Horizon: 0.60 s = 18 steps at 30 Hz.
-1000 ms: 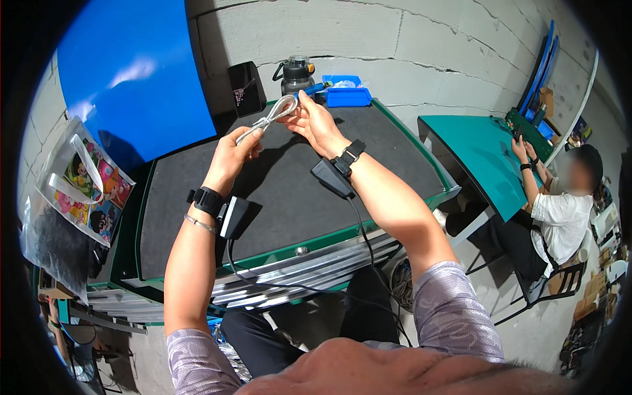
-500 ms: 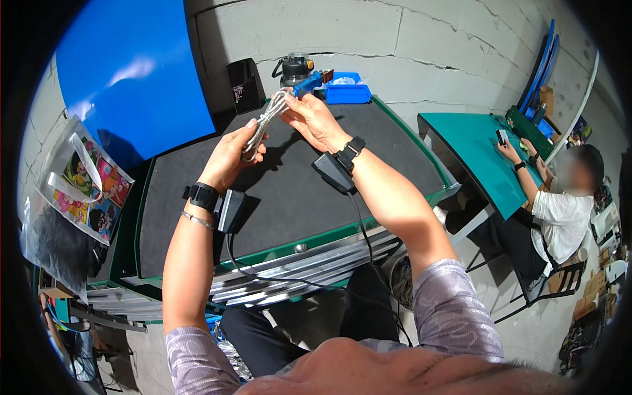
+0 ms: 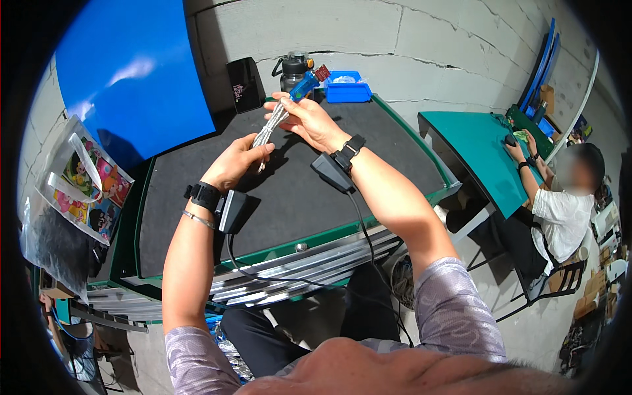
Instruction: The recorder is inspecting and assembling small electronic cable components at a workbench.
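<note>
Above the dark table mat [image 3: 309, 217], both hands grip a folded bundle of light grey cable [image 3: 266, 133]. My left hand [image 3: 232, 161] is closed around its lower part. My right hand [image 3: 311, 122] pinches the upper end, just below a blue translucent plug-like housing [image 3: 304, 87]. A small dark red board [image 3: 322, 72] sticks out of the housing's tip. Both wrists wear black straps, each with a black wired box [image 3: 333, 172] close by, over the mat.
At the table's back stand a black upright panel [image 3: 245, 85], a bottle [image 3: 294, 71] and blue bins [image 3: 347, 92]. A blue sheet [image 3: 131, 79] and a printed bag [image 3: 89, 184] are on the left. To the right, a co-worker [image 3: 559, 224] handles something at a green table [image 3: 461, 145].
The bundle has turned more upright, and the red board now shows its flat face. My left hand has moved slightly right and its hold has shifted. The co-worker's hands moved too.
</note>
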### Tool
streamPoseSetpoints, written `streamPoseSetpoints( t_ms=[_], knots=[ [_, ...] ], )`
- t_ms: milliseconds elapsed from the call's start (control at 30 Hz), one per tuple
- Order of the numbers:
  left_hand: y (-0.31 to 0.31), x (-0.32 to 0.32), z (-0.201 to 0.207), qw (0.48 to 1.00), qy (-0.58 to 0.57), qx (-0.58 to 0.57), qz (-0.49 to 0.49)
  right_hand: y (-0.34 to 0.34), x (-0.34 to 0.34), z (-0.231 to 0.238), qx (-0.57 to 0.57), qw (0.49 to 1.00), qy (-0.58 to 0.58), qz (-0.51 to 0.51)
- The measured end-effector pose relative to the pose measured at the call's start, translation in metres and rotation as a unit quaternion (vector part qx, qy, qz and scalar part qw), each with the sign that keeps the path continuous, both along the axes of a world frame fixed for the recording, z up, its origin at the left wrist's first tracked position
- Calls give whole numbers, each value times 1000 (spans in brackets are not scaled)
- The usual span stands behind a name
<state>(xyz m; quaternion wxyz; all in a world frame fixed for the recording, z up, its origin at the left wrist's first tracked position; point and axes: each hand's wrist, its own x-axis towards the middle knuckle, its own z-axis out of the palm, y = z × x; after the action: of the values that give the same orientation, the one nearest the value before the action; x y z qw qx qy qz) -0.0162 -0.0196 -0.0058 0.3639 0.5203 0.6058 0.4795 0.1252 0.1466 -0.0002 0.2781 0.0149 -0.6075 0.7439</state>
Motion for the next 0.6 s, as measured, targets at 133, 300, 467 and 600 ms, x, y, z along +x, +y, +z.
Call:
streamPoseSetpoints(
  t_ms=[133,300,467,600],
  knots=[
    [1,2,1,1000,-16,8,-24,1,0,0,30,999,-11,-17],
    [-2,1,4,997,-52,-8,-63,0,2,1,57,996,-36,-50],
    [-3,7,8,997,-28,-35,-59,5,1,-1,45,998,-44,-1],
    [-8,15,11,996,-80,-40,-29,6,-1,-3,20,999,-30,15]
  ],
)
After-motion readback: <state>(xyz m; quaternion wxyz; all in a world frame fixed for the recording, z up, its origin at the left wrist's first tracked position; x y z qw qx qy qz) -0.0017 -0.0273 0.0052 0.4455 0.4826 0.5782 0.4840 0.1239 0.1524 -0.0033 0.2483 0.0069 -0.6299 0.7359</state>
